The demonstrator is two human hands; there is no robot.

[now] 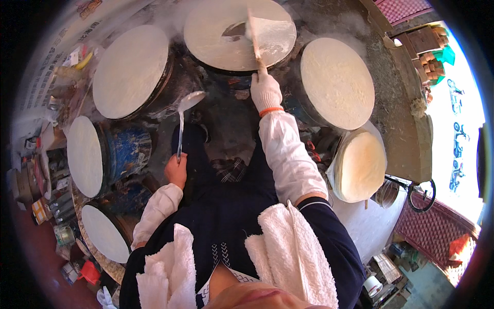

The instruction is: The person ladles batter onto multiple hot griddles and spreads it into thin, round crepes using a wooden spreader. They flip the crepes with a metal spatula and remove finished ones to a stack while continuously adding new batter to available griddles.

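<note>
My left hand [176, 172] is bare and closed around the handle of a ladle [192, 99]. Pale batter coats the ladle's bowl, which hangs between the far-left griddle and the middle one. My right hand [266, 91], in a white knit glove with an orange band at the wrist, grips a long wooden batter spreader [254, 37]. The spreader reaches over the far middle round griddle [221, 67]. Pale batter [211, 33] covers most of that griddle, with a dark uncovered patch left of the spreader and a wetter, shinier area to its right.
Several more round griddles with pale sheets curve around me, such as the far-left one [131, 72] and the right one [337, 82]. A stack of thin round pancakes [360, 165] lies at my right. Blue drums [128, 149] stand under the left griddles. Steam drifts at the back.
</note>
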